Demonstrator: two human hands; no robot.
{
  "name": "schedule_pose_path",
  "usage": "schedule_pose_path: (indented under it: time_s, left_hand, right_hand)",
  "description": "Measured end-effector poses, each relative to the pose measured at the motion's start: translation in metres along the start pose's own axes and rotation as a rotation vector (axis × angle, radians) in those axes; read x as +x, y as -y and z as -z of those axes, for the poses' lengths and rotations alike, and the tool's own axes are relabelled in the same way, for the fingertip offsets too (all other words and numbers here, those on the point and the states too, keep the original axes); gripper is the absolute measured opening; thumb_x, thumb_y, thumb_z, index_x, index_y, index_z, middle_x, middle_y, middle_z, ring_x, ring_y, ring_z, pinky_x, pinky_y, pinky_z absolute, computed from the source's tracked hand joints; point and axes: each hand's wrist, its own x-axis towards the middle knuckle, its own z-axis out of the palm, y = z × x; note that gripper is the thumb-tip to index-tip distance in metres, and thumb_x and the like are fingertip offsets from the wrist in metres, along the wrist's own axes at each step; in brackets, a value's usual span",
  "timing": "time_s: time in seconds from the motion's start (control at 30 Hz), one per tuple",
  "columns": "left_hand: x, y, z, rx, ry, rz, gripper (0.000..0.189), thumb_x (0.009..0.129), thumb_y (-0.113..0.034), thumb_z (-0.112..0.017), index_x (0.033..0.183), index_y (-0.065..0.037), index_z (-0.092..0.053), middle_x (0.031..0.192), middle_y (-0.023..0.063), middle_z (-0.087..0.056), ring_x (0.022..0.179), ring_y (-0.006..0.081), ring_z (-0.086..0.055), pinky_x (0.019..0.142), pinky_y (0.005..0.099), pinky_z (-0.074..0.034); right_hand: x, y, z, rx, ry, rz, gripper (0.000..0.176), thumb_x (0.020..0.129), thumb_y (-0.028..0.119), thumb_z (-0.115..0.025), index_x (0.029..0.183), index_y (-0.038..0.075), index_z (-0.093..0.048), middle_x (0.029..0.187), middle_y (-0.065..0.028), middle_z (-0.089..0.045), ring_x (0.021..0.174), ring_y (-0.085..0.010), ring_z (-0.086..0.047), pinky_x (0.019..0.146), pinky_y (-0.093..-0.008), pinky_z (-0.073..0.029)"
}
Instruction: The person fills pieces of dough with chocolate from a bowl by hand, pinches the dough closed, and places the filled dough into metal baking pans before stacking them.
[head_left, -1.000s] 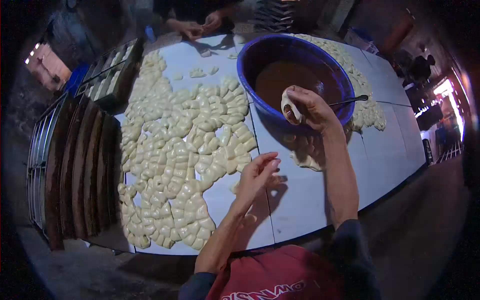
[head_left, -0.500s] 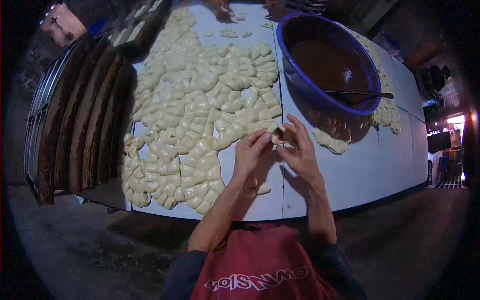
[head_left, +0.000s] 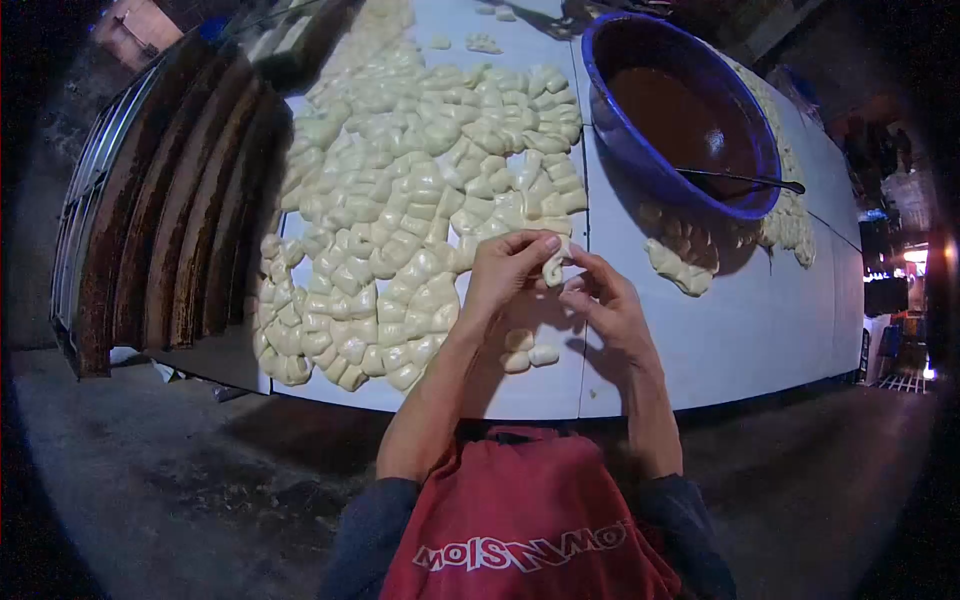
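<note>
I see the left hand point(head_left: 508, 268) closed in a pinch grip on a small dough piece point(head_left: 554, 268) held above the desk point(head_left: 740, 330). The right hand point(head_left: 614, 308) curls at the piece's right edge, and from here I can't tell whether its grip is closed on it. Left of the hands I have pale dough lumps point(head_left: 405, 270) spread wide; beyond to the right stands a blue tub point(head_left: 640, 155) of brown paste point(head_left: 685, 115)

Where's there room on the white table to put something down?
The biggest bare patch of table lies right of the right hand, between the blue tub and the front edge, beyond a dough clump. It's crowded on the left, where dough pieces cover most of it.
</note>
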Motion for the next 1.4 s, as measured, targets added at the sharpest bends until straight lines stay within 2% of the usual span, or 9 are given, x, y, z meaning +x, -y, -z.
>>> schedule_pose_path:
  time_s: [0.17, 0.4, 0.57, 0.7, 0.8, 1.0, 1.03, 1.17, 1.4]
  left_hand:
    - [-0.023, -0.008, -0.015, -0.004, 0.015, -0.064, 0.031, 0.09, -0.019, -0.071, 0.114, 0.0, -0.067, 0.099, 0.0071, -0.069, 0.082, 0.0117, -0.065, 0.067, 0.0248, -0.056]
    - [-0.026, 0.007, -0.007, 0.098, 0.025, -0.225, 0.022, 0.095, -0.011, -0.062, 0.112, 0.001, -0.068, 0.105, 0.0065, -0.069, 0.09, 0.0121, -0.065, 0.074, 0.0272, -0.057]
    - [-0.035, 0.019, -0.015, 0.023, 0.025, -0.214, 0.024, 0.095, -0.014, -0.061, 0.114, -0.002, -0.07, 0.083, -0.001, -0.063, 0.072, 0.0036, -0.054, 0.067, 0.0202, -0.05]
    - [-0.043, 0.009, -0.011, 0.217, -0.019, -0.165, 0.027, 0.091, -0.017, -0.07, 0.112, 0.0, -0.071, 0.079, -0.0013, -0.066, 0.066, 0.0022, -0.054, 0.056, 0.0171, -0.044]
    - [-0.047, 0.018, 0.001, 0.101, 0.009, -0.079, 0.03, 0.093, -0.023, -0.068, 0.113, -0.001, -0.07, 0.079, 0.0038, -0.071, 0.069, 0.0051, -0.062, 0.056, 0.0223, -0.047]
    - [-0.086, 0.011, 0.024, 0.986, 0.046, -0.462, 0.054, 0.088, -0.032, -0.07, 0.132, -0.005, -0.055, 0.114, 0.0137, -0.066, 0.078, 0.0251, -0.068, 0.07, 0.0349, -0.054]
    - [-0.094, 0.003, 0.029, 1.153, 0.16, -0.339, 0.067, 0.08, -0.027, -0.075, 0.138, -0.007, -0.048, 0.129, 0.0133, -0.056, 0.091, 0.0311, -0.066, 0.076, 0.0394, -0.054]
    - [-0.095, 0.023, 0.034, 1.251, 0.301, -0.347, 0.072, 0.071, -0.016, -0.079, 0.135, -0.008, -0.047, 0.121, 0.0116, -0.055, 0.107, 0.0317, -0.06, 0.081, 0.0409, -0.053]
    - [-0.091, 0.032, 0.031, 1.269, 0.263, -0.315, 0.055, 0.078, -0.02, -0.075, 0.128, -0.011, -0.054, 0.115, 0.0107, -0.059, 0.095, 0.0331, -0.064, 0.078, 0.0418, -0.054]
  right_hand:
    - [0.019, -0.028, 0.007, -0.195, -0.104, 0.414, 0.04, 0.087, 0.008, -0.071, 0.126, 0.008, -0.062, 0.119, -0.0082, -0.059, 0.093, -0.0127, -0.059, 0.081, -0.0283, -0.051]
    - [0.019, -0.021, -0.034, 0.233, -0.264, 0.452, 0.037, 0.092, 0.008, -0.066, 0.125, 0.006, -0.051, 0.122, -0.0107, -0.057, 0.104, -0.0181, -0.058, 0.092, -0.0313, -0.046]
    - [0.028, -0.036, -0.029, -0.382, -0.563, 0.619, 0.014, 0.093, 0.014, -0.068, 0.092, 0.001, -0.064, 0.078, -0.0042, -0.063, 0.066, -0.0119, -0.055, 0.06, -0.0294, -0.047]
    - [0.016, -0.027, -0.021, -0.384, -0.373, 0.411, 0.012, 0.09, 0.009, -0.069, 0.097, 0.001, -0.064, 0.084, -0.0079, -0.065, 0.07, -0.0137, -0.058, 0.061, -0.0297, -0.048]
    - [-0.007, -0.009, -0.021, -0.526, -0.188, 0.624, 0.014, 0.091, 0.008, -0.066, 0.103, 0.0, -0.065, 0.097, -0.0106, -0.065, 0.08, -0.0151, -0.061, 0.063, -0.0309, -0.052]
    - [-0.029, -0.033, -0.004, -0.202, -0.036, -0.121, 0.021, 0.09, 0.01, -0.065, 0.107, -0.004, -0.065, 0.097, -0.0121, -0.068, 0.09, -0.0167, -0.066, 0.071, -0.0313, -0.054]
    - [-0.029, -0.037, -0.002, -0.401, 0.03, -0.045, 0.023, 0.09, 0.012, -0.064, 0.108, -0.004, -0.065, 0.097, -0.0132, -0.068, 0.09, -0.0203, -0.067, 0.074, -0.0323, -0.053]
    - [-0.035, -0.031, 0.0, -0.624, 0.084, 0.003, 0.026, 0.091, 0.015, -0.06, 0.11, -0.002, -0.065, 0.1, -0.0158, -0.068, 0.09, -0.0299, -0.066, 0.082, -0.0354, -0.05]
    - [-0.032, -0.037, -0.003, -0.687, 0.183, 0.104, 0.023, 0.091, 0.015, -0.059, 0.107, 0.0, -0.067, 0.096, -0.0159, -0.066, 0.091, -0.0335, -0.065, 0.081, -0.0384, -0.051]
